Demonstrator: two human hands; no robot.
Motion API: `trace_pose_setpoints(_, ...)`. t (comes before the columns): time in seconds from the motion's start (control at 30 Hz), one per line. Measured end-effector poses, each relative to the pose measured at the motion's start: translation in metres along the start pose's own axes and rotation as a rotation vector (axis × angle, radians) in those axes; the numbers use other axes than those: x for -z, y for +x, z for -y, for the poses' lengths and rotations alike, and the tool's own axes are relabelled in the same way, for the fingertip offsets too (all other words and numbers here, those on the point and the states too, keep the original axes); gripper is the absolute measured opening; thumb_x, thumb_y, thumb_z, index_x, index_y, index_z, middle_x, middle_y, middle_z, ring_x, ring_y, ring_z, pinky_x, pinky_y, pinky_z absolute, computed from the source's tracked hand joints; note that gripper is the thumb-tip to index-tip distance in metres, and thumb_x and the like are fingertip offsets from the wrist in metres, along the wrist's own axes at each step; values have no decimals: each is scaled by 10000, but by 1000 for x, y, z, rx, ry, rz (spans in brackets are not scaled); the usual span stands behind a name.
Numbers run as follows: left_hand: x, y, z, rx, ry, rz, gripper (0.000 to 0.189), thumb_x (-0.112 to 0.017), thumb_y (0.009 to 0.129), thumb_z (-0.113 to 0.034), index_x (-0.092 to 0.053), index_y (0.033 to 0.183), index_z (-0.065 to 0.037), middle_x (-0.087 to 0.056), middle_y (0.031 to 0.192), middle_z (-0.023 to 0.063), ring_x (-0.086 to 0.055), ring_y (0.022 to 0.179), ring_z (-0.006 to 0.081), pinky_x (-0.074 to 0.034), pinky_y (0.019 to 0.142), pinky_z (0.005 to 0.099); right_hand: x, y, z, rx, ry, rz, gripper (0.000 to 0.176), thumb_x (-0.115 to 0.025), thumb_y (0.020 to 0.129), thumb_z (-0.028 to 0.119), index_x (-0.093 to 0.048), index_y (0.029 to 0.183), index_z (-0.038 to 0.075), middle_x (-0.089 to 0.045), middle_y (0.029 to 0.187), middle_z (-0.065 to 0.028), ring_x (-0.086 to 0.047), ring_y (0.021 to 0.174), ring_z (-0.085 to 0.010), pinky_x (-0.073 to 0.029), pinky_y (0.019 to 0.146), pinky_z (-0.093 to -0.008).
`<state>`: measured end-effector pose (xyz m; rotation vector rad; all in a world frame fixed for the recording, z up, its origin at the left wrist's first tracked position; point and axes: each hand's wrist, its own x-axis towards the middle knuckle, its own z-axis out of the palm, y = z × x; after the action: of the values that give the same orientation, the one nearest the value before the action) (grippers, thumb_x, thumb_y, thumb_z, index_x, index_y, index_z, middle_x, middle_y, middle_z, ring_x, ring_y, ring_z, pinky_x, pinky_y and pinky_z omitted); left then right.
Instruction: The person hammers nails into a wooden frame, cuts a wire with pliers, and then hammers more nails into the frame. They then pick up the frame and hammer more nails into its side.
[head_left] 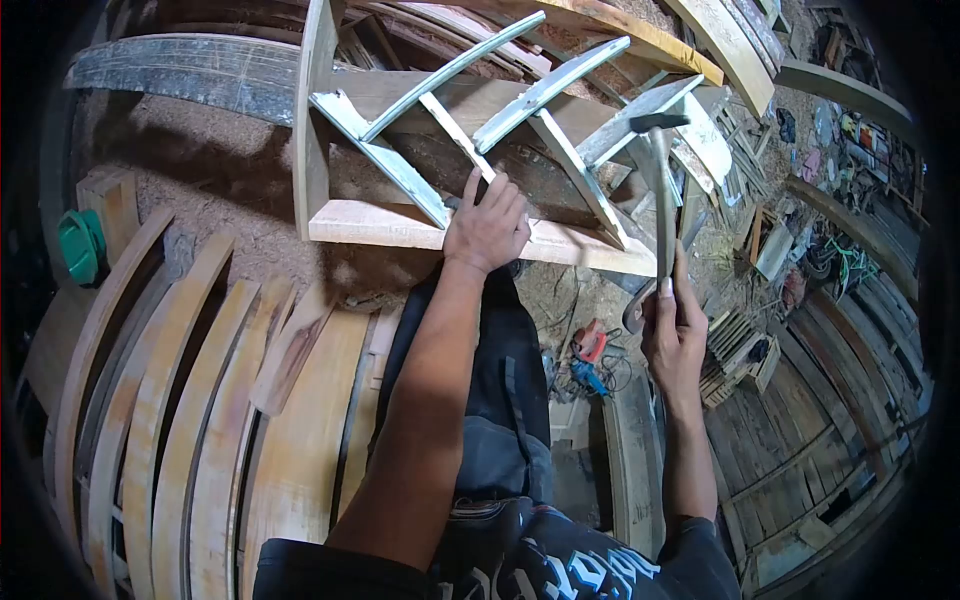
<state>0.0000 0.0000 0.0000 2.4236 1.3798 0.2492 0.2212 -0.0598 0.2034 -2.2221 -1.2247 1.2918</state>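
A wooden frame (380,222) with slanted slats crosses the upper middle of the view. My left hand (487,225) is closed around the lower end of a narrow wooden slat (455,130), at the frame's near rail. Part of that slat's end is hidden under my fingers. To the left of this hand, a pale, weathered slat (390,165) leans inside the frame. My right hand (677,330) grips a claw hammer (660,200) by its handle. The hammer stands roughly upright, its head raised at the frame's right end.
Several curved planks (180,390) lie side by side at the lower left, below a green container (80,245). Red and blue power tools (592,350) sit on the ground between my arms. Stacked boards (810,460) fill the lower right, and scrap wood lies around.
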Motion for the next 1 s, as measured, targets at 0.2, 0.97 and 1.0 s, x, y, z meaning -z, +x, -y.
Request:
trace_pose_setpoints(0.2,3,-2,-1,4,-34,-12,274,-602,818,-283,-674,1011,-102,-640,1140,47,-490,1304,208,-203,1213,535,-22,-25,-15,-184,205,109,478,-498,1074,176,-412,1532,69,-531,775,26,-494,649,-58,-400,550,-223)
trace_pose_setpoints(0.97,-1,-1,-3,14,-9,-35,295,-606,792,-279,-678,1017,-102,-638,1206,59,-492,1314,207,-212,1213,536,-6,-16,-32,-140,226,-47,475,-549,992,59,-499,1464,40,-489,661,-42,-477,629,-118,-442,608,-288)
trace_pose_setpoints(1.0,-1,0,-4,16,-1,-43,297,-606,791,-276,-678,1022,-105,-638,1212,56,-492,1315,204,-214,1213,536,-11,-15,-35,-97,196,-71,472,-550,992,50,-503,1462,40,-486,659,-24,-478,633,-101,-428,603,-280)
